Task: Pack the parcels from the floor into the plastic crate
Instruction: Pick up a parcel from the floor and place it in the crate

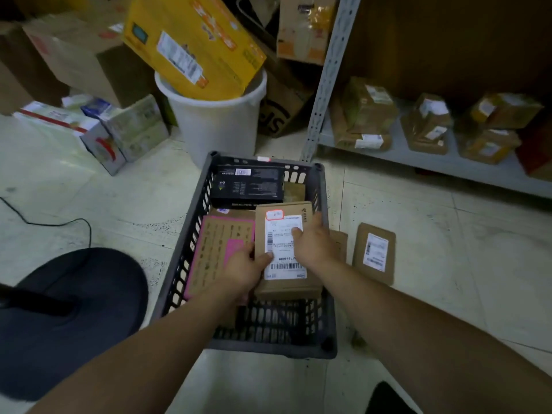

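Observation:
A dark grey plastic crate [322, 348] stands on the floor in the middle of the view. Inside lie a black box [248, 186] at the far end and a brown parcel with pink edges [215, 249] on the left. Both my hands hold a brown cardboard parcel with a white label [286, 282] over the crate's right side. My left hand [242, 270] grips its left edge and my right hand [313, 246] rests on its top and right edge. Another flat brown parcel [375, 252] lies on the floor right of the crate, and one more [339, 243] shows partly behind my right hand.
A white bucket [218, 124] holding a yellow box [191, 43] stands behind the crate. Cardboard and white boxes [98, 127] sit at the left. A metal shelf [433, 162] with several wrapped parcels is at the right. A black cable [59, 224] crosses the floor; my dark knee [68, 318] is at the left.

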